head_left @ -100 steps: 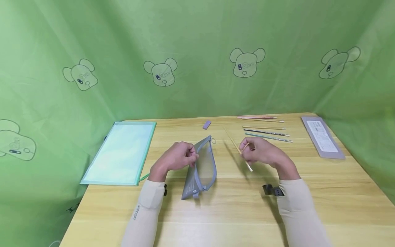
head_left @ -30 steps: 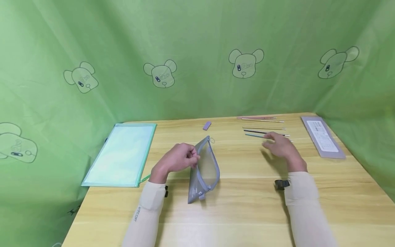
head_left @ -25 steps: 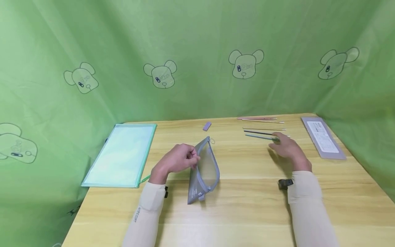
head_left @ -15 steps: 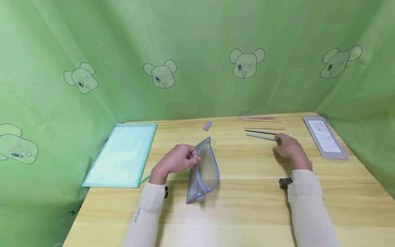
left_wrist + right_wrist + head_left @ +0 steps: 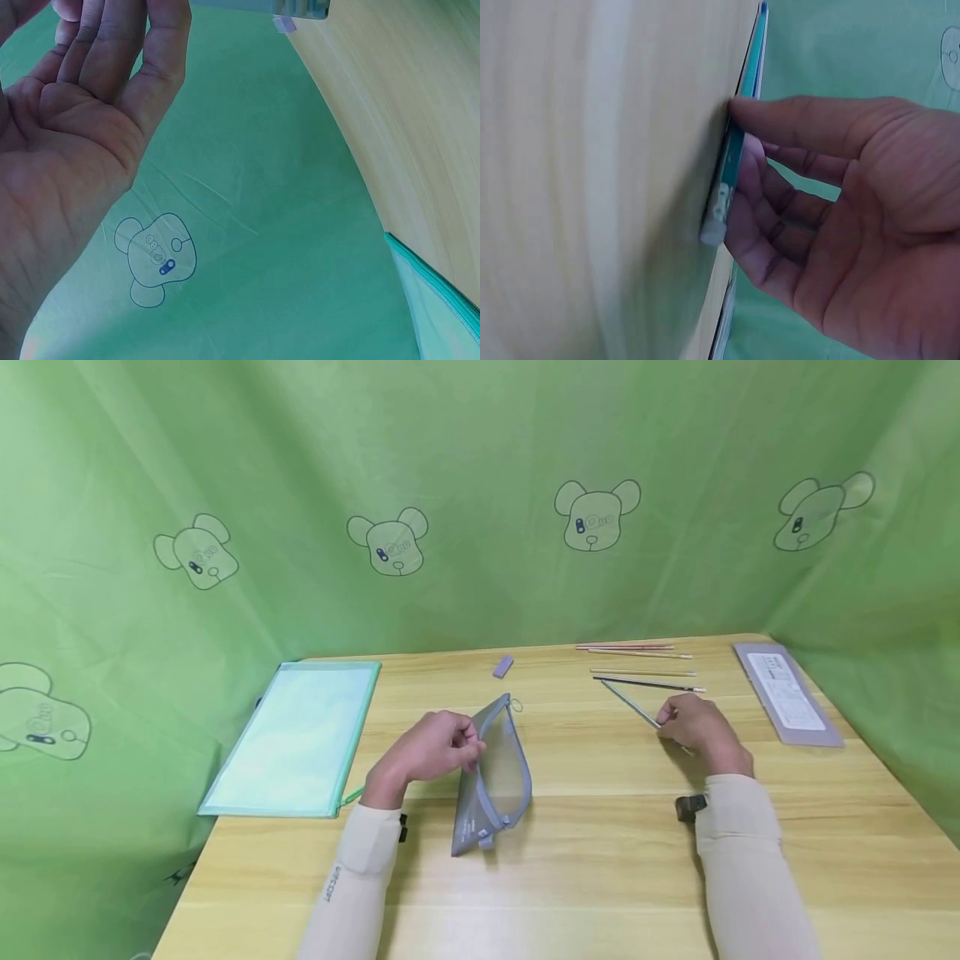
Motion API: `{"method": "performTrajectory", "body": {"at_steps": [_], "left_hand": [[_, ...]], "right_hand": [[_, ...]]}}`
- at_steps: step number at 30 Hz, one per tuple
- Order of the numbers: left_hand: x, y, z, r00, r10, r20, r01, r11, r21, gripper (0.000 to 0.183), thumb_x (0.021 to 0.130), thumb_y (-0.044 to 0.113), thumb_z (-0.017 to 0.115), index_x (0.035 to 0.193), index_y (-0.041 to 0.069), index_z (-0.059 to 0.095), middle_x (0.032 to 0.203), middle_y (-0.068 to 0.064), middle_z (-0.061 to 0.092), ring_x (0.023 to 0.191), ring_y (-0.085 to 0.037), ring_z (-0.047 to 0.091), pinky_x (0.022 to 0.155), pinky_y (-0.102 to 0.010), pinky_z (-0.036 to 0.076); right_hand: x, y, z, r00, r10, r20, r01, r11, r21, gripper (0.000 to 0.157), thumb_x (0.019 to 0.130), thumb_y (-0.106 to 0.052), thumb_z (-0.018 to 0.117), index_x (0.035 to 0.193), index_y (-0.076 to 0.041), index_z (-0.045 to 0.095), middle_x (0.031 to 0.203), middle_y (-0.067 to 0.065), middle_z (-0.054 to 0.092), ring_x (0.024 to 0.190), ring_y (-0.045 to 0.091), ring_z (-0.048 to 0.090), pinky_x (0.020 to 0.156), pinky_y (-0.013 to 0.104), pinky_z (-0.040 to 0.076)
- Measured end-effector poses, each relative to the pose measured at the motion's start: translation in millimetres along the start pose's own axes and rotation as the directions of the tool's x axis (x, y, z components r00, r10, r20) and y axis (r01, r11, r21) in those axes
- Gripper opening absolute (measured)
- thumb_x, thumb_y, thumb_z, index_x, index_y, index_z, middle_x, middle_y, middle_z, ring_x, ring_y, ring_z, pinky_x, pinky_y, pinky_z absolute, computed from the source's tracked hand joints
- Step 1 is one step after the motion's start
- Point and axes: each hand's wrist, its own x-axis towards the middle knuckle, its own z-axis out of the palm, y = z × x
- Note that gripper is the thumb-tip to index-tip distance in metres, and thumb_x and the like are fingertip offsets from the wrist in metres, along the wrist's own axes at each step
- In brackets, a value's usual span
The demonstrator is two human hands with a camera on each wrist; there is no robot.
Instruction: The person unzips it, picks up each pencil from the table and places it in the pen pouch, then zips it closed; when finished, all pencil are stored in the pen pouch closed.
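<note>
Your right grip pinches teal pencil off-centre, left grip pinches pouch, so teal pencil could pivot and nudge black pencil

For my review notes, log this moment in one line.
left grip: holds open pouch; right grip: pinches teal pencil; black pencil: on table
</note>
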Motion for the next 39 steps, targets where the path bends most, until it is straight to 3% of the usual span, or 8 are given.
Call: {"method": "performTrajectory", "body": {"at_steps": [5,12,22,30,39], "left_hand": [[0.2,-0.1,0.5,1.000,-0.003,0.002,0.003,1.000,0.002,0.016,0.105,0.013,0.068,0.090,0.008,0.070,0.083,-0.005,0.077,0.085,-0.036,0.081,0.065,-0.025,0.054],[0.6,0.6,1.3,1.000,-0.009,0.007,0.009,1.000,-0.006,0.015,0.105,0.012,0.068,0.090,0.008,0.070,0.083,-0.005,0.077,0.085,-0.034,0.081,0.066,-0.025,0.054],[1.2,1.2,3.4,1.000,-0.016,0.015,0.016,1.000,-0.007,0.016,0.105,0.012,0.068,0.090,0.008,0.070,0.082,-0.003,0.077,0.082,-0.028,0.081,0.067,-0.026,0.056],[1.9,1.8,2.8,1.000,-0.009,0.016,0.009,1.000,-0.014,0.016,0.105,0.012,0.068,0.090,0.008,0.071,0.083,-0.004,0.077,0.082,-0.027,0.081,0.066,-0.026,0.055],[0.4,1.3,2.5,1.000,-0.014,0.013,0.014,1.000,-0.014,0.016,0.105,0.013,0.068,0.090,0.008,0.070,0.083,-0.004,0.077,0.083,-0.029,0.081,0.065,-0.026,0.054]], "right_hand": [[1.5,-9.2,6.5,0.999,-0.040,0.026,0.040,0.999,0.022,0.019,0.092,-0.010,0.073,0.105,0.002,0.066,0.096,0.015,0.069,0.086,0.027,0.062,0.072,0.034,0.050],[1.9,-14.9,8.8,0.998,-0.031,0.054,0.027,0.997,0.077,0.033,0.092,-0.012,0.079,0.117,0.004,0.066,0.107,0.018,0.072,0.099,0.031,0.067,0.092,0.049,0.053],[0.1,-12.7,10.0,0.996,-0.040,0.074,0.028,0.988,0.154,0.039,0.093,-0.013,0.080,0.123,0.007,0.065,0.108,0.015,0.070,0.100,0.026,0.065,0.084,0.029,0.049],[-6.3,-16.5,9.1,0.997,-0.015,0.081,0.010,0.998,0.063,0.028,0.090,-0.014,0.081,0.108,0.004,0.069,0.099,0.014,0.069,0.095,0.029,0.063,0.087,0.045,0.052],[-7.7,-24.9,12.8,0.995,-0.016,0.095,0.014,1.000,0.022,0.020,0.091,-0.010,0.079,0.102,0.003,0.068,0.092,0.013,0.069,0.086,0.025,0.063,0.079,0.038,0.052]]}}
